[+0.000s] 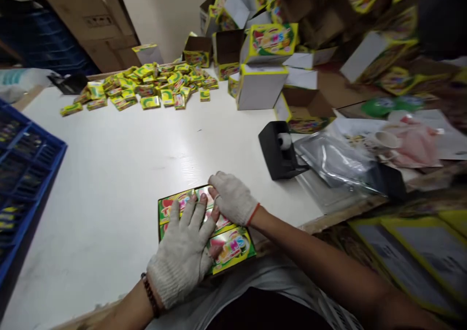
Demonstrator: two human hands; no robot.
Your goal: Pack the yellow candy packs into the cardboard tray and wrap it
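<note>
Printed carton (233, 248) lies flat on bench (120, 164), under both hands. Left hand (182, 254): gloved, fingers spread, palm pressed on it. Right hand (233, 198): gloved, fingers curled at its far edge; pinch or press not discernible. Tape dispenser (279, 150) just beyond right hand.

We count two gloved hands, our left hand (182, 257) and right hand (233, 198), one flat printed box (233, 247), one black tape dispenser (277, 150), one blue crate (54, 143), and small packets (146, 86) past counting.
</note>
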